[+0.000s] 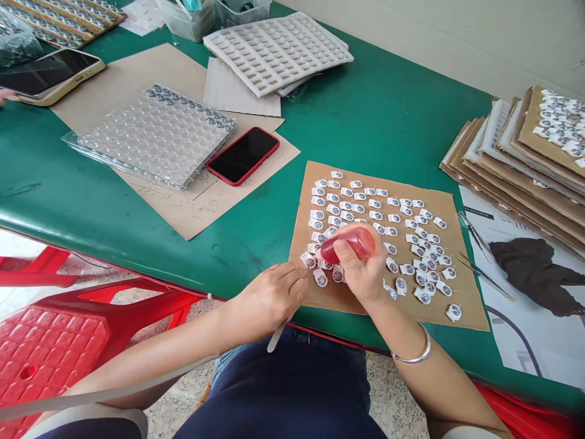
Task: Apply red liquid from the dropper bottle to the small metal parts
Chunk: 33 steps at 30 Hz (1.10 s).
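Observation:
My right hand (365, 268) is wrapped round a translucent red squeeze bottle (347, 245), tilted with its narrow end to the left, over the small parts. Close by on the left, my left hand (286, 291) is closed in a pinch beside a small white part (308, 260) with a round silver disc. A flat grey strip (276, 336) with a rounded end sticks out below that hand; what the fingertips grip is hidden. Several similar white parts lie in rough rows on a brown cardboard sheet (384, 311) under both hands.
Tweezers (487, 277) lie right of the cardboard on a printed sheet (516, 341), near a stack of loaded cardboard sheets (498, 152). Beyond are a red-edged phone (244, 156), a clear tray (150, 140), white foam trays (278, 52) and another phone (50, 73). Red stools (50, 341) stand left.

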Available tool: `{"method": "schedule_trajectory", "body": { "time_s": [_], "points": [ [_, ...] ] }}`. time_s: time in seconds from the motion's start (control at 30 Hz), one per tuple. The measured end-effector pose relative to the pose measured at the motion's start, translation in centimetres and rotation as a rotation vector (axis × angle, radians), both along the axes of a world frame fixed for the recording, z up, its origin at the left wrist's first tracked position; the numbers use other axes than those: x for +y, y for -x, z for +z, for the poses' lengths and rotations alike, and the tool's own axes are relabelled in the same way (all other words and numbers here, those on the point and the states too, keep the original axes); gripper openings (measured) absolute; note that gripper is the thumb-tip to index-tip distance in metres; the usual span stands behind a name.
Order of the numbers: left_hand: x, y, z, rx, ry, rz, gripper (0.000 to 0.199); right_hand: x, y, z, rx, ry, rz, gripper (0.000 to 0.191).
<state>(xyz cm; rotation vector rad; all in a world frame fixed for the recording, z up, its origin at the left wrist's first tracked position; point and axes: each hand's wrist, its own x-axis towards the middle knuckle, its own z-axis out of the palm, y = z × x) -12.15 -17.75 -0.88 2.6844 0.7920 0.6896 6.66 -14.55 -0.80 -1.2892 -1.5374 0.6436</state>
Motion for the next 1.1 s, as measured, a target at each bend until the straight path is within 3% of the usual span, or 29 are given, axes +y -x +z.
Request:
{"method": "schedule_trajectory", "body": {
  "time_s": [0.67,1.1],
  "points": [
    [0.0,0.0,0.1,-0.019,0.027,0.007,0.014,0.1,-0.3,0.0,-0.013,0.002,-0.035,0.019],
    [1.0,0.6,0.3,-0.05,0.267,-0.035,0.017,-0.1,-0.7,0.2,-0.045,-0.029,-0.028,0.021]
  ]
}}
